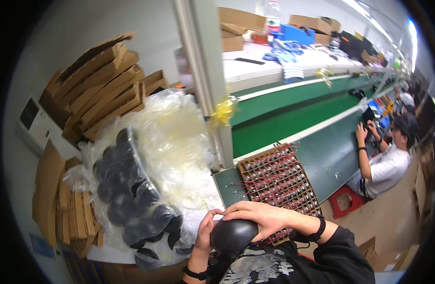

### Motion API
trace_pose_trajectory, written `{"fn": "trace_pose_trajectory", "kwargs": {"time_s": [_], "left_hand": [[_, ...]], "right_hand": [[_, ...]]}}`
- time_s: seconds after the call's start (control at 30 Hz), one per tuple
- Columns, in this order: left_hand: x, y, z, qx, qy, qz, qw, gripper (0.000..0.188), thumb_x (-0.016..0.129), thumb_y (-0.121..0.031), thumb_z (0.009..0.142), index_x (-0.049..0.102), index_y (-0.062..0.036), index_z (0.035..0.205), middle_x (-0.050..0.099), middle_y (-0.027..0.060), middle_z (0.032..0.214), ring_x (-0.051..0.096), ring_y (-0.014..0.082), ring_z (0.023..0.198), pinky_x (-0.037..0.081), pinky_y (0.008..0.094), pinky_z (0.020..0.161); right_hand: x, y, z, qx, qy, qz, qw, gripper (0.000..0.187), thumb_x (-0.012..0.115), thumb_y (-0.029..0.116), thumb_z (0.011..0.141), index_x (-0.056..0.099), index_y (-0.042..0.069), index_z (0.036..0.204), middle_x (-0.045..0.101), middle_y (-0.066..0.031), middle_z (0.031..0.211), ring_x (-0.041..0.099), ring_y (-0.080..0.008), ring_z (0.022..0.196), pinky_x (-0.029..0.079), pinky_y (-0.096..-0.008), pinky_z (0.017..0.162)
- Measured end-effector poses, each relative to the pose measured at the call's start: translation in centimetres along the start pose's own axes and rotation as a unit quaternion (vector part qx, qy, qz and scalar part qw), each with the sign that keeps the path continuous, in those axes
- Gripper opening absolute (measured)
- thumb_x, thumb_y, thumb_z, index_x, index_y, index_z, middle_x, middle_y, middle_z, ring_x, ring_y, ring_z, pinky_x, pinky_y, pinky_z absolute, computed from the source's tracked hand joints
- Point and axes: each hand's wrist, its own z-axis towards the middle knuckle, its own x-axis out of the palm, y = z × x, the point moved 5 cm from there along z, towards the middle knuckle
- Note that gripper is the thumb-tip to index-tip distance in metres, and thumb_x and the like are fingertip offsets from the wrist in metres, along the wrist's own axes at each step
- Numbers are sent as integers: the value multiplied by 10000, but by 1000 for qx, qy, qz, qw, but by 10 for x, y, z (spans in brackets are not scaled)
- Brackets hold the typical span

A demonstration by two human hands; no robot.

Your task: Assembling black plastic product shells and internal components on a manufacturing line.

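A smooth black dome-shaped shell (234, 238) is held close in front of my chest. My left hand (205, 232) is closed around its left side, with the fingers bent over the edge. From above and the right, my right hand (255, 215) grips the same shell, its fingers across the top and the thumb along the side. The inside of the shell and what lies under it are hidden. Just beyond my right forearm lies a cardboard tray (317, 201) with rows of small metal motor-like parts (276, 177) and red wires.
To my left, a clear plastic bag (168, 128) holds many black round shells (127, 189). Folded cardboard (99, 90) is stacked behind it. A post (198, 61) rises beside the green conveyor belt (293, 116). On the right sits a co-worker (387, 165) near a red stool (345, 201).
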Motion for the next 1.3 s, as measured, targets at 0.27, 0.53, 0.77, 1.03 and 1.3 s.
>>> {"fn": "trace_pose_trajectory", "kwargs": {"time_s": [0.27,0.53,0.77,1.03,1.3], "left_hand": [[30,39,27,60,78,-80,992,480,342,-509,940,434,-38,950,378,-12,562,360,113,530,368,307,635],[56,62,41,-11,90,-111,990,456,258,-435,944,361,-118,633,382,17,533,352,168,539,345,324,628],[42,97,25,-120,8,-180,976,445,269,-428,941,349,-128,622,429,52,541,398,206,545,362,352,589],[-13,75,23,-97,-46,-470,876,426,388,-477,932,395,-140,672,344,25,549,393,186,534,347,345,573],[-51,80,2,-35,-144,-376,915,373,412,-450,946,507,-135,771,537,17,655,544,184,656,451,358,669]], "right_hand": [[14,-99,-122,115,-495,661,553,494,602,263,837,497,12,1249,601,-159,1134,611,-267,1018,507,-410,898],[-13,-114,-138,57,-644,638,418,378,573,284,878,559,46,1171,641,-114,1081,627,-265,960,526,-442,852],[-38,-106,-149,133,-690,-167,691,704,728,43,593,469,82,1247,432,-138,1267,457,-299,1139,364,-400,993],[-24,-188,-160,361,-268,-343,825,799,860,378,511,542,127,1200,461,-173,1170,433,-364,1103,398,-474,930],[-5,-120,-88,123,-167,-42,977,893,832,422,612,447,62,1333,429,-210,1329,424,-337,1220,359,-430,1019]]}}
